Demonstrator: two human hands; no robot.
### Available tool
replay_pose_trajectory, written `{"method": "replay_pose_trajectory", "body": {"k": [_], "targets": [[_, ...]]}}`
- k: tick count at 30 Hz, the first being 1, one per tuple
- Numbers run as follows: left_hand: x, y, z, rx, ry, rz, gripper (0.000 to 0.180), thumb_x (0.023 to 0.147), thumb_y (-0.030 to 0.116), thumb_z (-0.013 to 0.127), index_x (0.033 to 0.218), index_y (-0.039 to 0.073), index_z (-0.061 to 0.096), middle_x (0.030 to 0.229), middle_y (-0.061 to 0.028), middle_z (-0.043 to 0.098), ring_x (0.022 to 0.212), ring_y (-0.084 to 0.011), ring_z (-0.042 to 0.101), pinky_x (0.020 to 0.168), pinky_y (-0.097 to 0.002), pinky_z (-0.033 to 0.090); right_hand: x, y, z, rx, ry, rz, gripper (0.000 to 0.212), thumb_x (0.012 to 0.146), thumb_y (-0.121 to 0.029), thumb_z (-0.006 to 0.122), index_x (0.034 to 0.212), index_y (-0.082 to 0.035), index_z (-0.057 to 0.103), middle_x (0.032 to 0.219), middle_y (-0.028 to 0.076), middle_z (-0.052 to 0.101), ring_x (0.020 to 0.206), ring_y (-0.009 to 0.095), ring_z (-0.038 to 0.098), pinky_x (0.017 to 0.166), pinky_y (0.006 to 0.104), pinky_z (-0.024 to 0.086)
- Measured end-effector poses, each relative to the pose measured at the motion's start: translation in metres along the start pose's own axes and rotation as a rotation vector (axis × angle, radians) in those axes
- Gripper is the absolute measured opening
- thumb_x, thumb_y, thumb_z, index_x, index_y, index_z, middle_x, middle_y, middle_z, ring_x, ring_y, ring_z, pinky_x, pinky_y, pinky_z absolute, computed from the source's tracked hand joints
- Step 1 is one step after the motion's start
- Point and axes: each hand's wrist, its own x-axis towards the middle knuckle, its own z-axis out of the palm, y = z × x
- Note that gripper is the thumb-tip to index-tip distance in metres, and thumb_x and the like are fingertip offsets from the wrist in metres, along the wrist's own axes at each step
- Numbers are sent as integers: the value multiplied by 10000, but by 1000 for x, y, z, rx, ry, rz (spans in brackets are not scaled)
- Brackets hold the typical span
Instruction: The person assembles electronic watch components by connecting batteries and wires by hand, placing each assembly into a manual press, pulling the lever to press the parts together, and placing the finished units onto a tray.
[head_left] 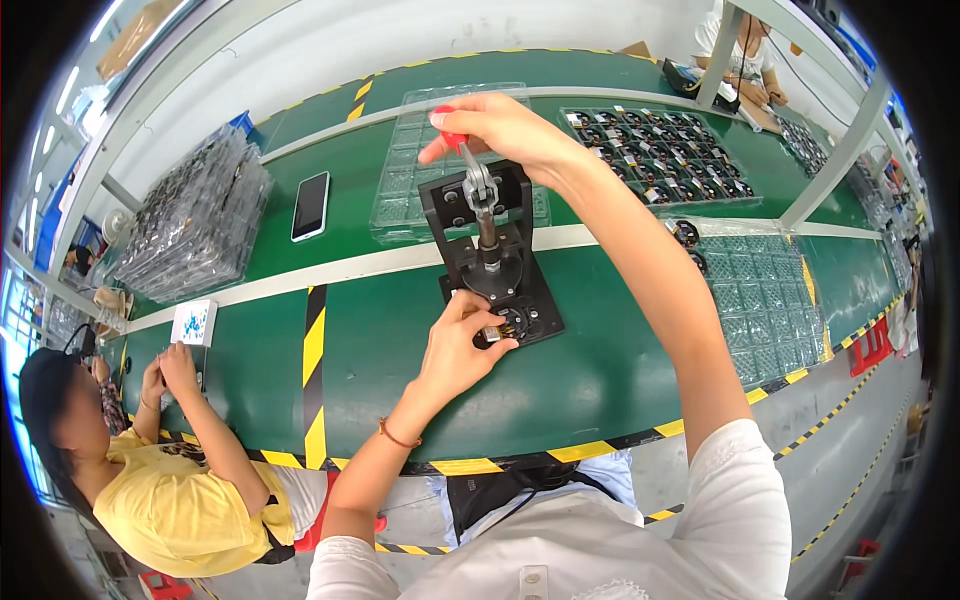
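Observation:
A black hand-operated toggle press stands on the green work surface in front of me. My right hand is closed round the red handle of its raised metal lever. Low at the base plate, my left hand pinches a small round black part with a pale piece at its side. Thumb and fingertips press on the part's near edge, just under the press head. The fingers hide some of the part, so whether it is fully seated I cannot tell.
A clear plastic tray lies behind the press, a phone left of it. Stacked trays stand far left; a filled tray and an unfilled tray lie right. A co-worker in yellow sits left. A white rail crosses the bench.

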Motion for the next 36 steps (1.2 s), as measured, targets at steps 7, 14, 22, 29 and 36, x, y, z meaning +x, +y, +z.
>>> {"method": "replay_pose_trajectory", "body": {"k": [7,14,22,29,36], "targets": [[-12,3,-3,235,144,81,304,560,119,835,822,55,696,772,-62,507,706,-211,530,571,-311,464,-93,15,48,-492,215,-802,255,798,18,543,1025,-76,478,1062,90,603,1005,242,571,899,391,382],[-2,6,-13,324,138,56,534,532,197,853,966,39,585,943,-107,481,883,-290,495,712,-394,440,-103,80,74,-510,377,-822,548,706,70,553,1219,-109,484,1368,175,446,1283,339,413,1033,463,291],[-7,-11,-8,62,31,-265,1020,469,126,900,1255,-47,274,1339,-250,326,1225,-374,387,1021,-399,354,-114,170,99,-147,699,-310,700,835,-127,559,1421,19,206,1457,198,283,1345,321,299,1096,406,247],[-18,-40,7,-214,53,-169,1058,533,30,837,1343,-15,158,1340,-245,318,1285,-347,328,1118,-400,201,-127,161,96,120,638,-257,714,809,-15,528,1445,-54,206,1495,125,229,1378,289,245,1115,443,242],[-21,-58,5,-357,104,-141,1003,602,-11,742,1389,-5,120,1420,-250,215,1375,-346,204,1136,-413,140,-116,175,90,171,672,-135,742,782,24,543,1442,-63,217,1503,134,225,1383,278,242,1120,381,239]]}}
